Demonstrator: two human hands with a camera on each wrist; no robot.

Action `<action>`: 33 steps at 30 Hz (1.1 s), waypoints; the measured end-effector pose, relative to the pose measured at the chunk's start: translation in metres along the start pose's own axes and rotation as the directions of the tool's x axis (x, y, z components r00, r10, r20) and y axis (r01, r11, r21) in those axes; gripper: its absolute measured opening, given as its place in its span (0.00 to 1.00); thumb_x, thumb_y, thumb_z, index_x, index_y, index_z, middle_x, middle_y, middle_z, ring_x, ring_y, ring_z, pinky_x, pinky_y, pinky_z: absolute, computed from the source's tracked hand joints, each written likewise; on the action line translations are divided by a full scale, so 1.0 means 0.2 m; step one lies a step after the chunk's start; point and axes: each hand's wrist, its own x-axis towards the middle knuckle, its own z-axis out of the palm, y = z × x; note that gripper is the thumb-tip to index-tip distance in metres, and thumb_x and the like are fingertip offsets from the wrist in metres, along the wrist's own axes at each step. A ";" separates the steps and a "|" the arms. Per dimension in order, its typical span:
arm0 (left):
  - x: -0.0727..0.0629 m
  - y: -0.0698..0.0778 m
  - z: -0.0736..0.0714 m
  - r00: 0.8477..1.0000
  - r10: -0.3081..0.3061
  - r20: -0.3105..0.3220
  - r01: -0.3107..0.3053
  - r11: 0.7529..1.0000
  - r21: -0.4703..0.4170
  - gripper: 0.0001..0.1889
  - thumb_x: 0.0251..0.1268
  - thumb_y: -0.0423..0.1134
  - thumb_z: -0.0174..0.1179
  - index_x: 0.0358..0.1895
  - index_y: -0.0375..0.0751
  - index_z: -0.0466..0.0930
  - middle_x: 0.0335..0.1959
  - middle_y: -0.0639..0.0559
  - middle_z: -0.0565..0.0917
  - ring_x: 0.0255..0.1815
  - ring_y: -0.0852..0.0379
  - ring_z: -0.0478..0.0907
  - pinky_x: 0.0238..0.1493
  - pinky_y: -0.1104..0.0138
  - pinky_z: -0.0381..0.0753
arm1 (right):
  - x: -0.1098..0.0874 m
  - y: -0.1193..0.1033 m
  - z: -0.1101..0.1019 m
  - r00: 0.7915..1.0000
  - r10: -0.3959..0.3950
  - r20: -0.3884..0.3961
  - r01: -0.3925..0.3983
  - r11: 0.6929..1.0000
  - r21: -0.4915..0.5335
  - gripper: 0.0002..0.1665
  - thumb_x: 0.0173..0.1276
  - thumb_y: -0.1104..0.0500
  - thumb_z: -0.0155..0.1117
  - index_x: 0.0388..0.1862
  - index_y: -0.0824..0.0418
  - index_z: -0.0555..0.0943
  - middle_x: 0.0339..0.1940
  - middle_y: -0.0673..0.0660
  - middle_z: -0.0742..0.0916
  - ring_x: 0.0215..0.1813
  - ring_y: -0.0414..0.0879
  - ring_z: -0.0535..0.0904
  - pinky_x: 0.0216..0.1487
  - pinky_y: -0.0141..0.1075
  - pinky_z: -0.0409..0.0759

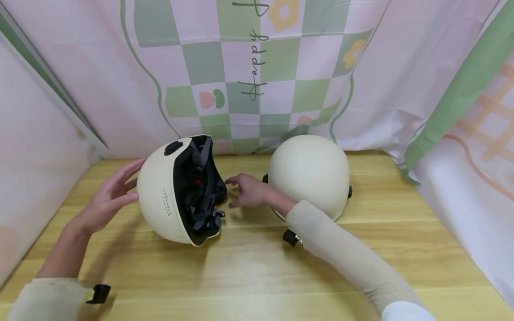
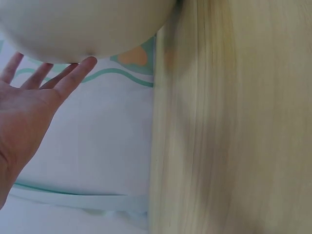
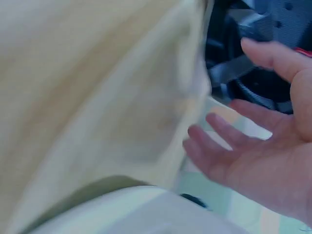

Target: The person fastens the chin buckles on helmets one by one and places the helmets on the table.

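Note:
A cream helmet (image 1: 158, 191) stands tipped on its side at the left of the table, its black lined inside with dark straps facing right. Against its rounded outer shell rest the fingers of my left hand (image 1: 107, 198); the left wrist view shows that hand (image 2: 36, 107) with fingertips touching the pale shell (image 2: 87, 29). Near the helmet's open side is my right hand (image 1: 250, 191), fingers spread and apart from the straps. In the right wrist view this hand (image 3: 258, 151) holds nothing. A second cream helmet (image 1: 309, 174) sits dome up, just right of it.
The helmets are on a wooden table (image 1: 257, 272). Behind it hangs a curtain (image 1: 277, 58) with green checks and flowers, and more pale cloth hangs at both sides. My right forearm (image 1: 345, 249) passes in front of the second helmet.

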 end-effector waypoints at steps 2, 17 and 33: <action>0.00 0.00 0.00 1.000 -0.003 -0.001 0.003 1.000 0.004 0.36 0.71 0.15 0.46 0.81 0.34 0.55 0.79 0.51 0.63 0.71 0.60 0.70 0.60 0.71 0.79 | -0.01 -0.03 -0.03 0.997 -0.023 -0.072 0.026 0.999 0.034 0.40 0.71 0.56 0.72 0.77 0.66 0.68 0.74 0.67 0.75 0.74 0.61 0.70 0.72 0.50 0.72; 0.02 -0.02 0.00 0.999 0.036 0.007 -0.036 0.999 -0.006 0.37 0.68 0.13 0.45 0.81 0.30 0.54 0.79 0.50 0.64 0.72 0.59 0.69 0.62 0.71 0.77 | -0.01 -0.41 -0.26 0.892 -0.176 -0.416 0.339 0.870 0.359 0.29 0.80 0.51 0.62 0.75 0.57 0.73 0.49 0.56 0.89 0.47 0.49 0.86 0.48 0.37 0.84; 0.02 -0.01 0.01 0.999 0.033 0.015 -0.034 0.999 0.017 0.38 0.67 0.13 0.46 0.81 0.30 0.55 0.79 0.49 0.64 0.71 0.58 0.69 0.62 0.71 0.77 | 0.07 -0.54 -0.28 0.947 -0.144 -0.286 0.239 0.913 0.330 0.26 0.76 0.46 0.65 0.68 0.54 0.81 0.63 0.51 0.84 0.51 0.41 0.84 0.51 0.37 0.82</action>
